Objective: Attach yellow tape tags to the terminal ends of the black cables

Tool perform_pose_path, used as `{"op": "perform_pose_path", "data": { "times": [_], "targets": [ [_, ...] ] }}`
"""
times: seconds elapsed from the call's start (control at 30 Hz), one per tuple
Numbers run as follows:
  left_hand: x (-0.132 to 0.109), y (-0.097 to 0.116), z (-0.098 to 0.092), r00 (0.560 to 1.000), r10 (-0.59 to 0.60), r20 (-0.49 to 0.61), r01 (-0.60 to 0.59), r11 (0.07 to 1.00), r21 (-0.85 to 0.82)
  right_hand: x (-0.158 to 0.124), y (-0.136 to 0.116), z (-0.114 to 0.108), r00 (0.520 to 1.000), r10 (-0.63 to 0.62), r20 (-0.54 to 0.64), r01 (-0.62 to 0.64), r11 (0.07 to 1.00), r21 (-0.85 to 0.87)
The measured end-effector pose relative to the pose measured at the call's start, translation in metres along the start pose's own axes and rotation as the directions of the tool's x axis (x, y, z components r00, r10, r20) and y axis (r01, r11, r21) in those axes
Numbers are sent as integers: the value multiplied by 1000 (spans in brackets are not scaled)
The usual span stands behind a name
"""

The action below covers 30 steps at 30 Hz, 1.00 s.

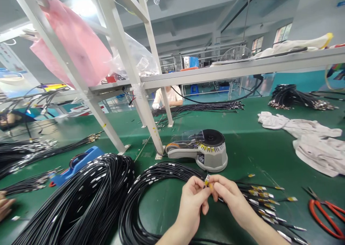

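Note:
My left hand (192, 201) and my right hand (228, 194) meet above a loop of black cables. Both are closed, fingertips pinching a cable end (207, 180) that has a silvery tip and a bit of yellow tape on it. The fingers cover most of that piece. Below and around my hands runs the coiled black cable bundle (132, 205), marked with small white labels. To the right of my right hand, its loose ends (262, 198) fan out, several wrapped in yellow tape. Just beyond my hands stands a grey tape dispenser (212, 155) with a round black top.
Red-handled scissors (323, 211) lie at the right. A second cable coil (88, 198) and a blue tape holder (78, 166) are on the left. White gloves (320, 144) lie at back right. Shelf posts (145, 112) rise from the table. A co-worker's hand (5, 204) shows at the left edge.

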<state>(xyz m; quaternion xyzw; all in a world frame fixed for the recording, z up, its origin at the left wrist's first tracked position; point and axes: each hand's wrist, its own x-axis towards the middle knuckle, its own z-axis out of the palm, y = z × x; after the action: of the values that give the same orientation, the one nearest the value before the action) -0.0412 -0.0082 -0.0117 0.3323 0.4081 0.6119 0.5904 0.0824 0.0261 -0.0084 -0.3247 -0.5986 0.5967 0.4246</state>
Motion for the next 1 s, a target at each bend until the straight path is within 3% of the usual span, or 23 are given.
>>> {"op": "perform_pose_path", "data": {
  "times": [0.23, 0.53, 0.77, 1.0],
  "targets": [
    [1, -3, -1, 1000, 5, -5, -6, 999, -47, 3, -1, 0, 998, -23, -52, 18, 995, -101],
    [-5, -5, 5, 999, -38, 24, 41, 994, -98, -1, 5, 4, 996, -73, -51, 67, 992, -104],
    [-9, -3, 6, 999, -10, 45, 13, 997, -81, 0, 6, 3, 999, 18, -39, -16, 999, 47],
    [-5, -5, 3, 977, -29, 213, 51, 994, -101, 0, 5, -1, 999, 42, -10, -39, 983, 178]
  ]
}}
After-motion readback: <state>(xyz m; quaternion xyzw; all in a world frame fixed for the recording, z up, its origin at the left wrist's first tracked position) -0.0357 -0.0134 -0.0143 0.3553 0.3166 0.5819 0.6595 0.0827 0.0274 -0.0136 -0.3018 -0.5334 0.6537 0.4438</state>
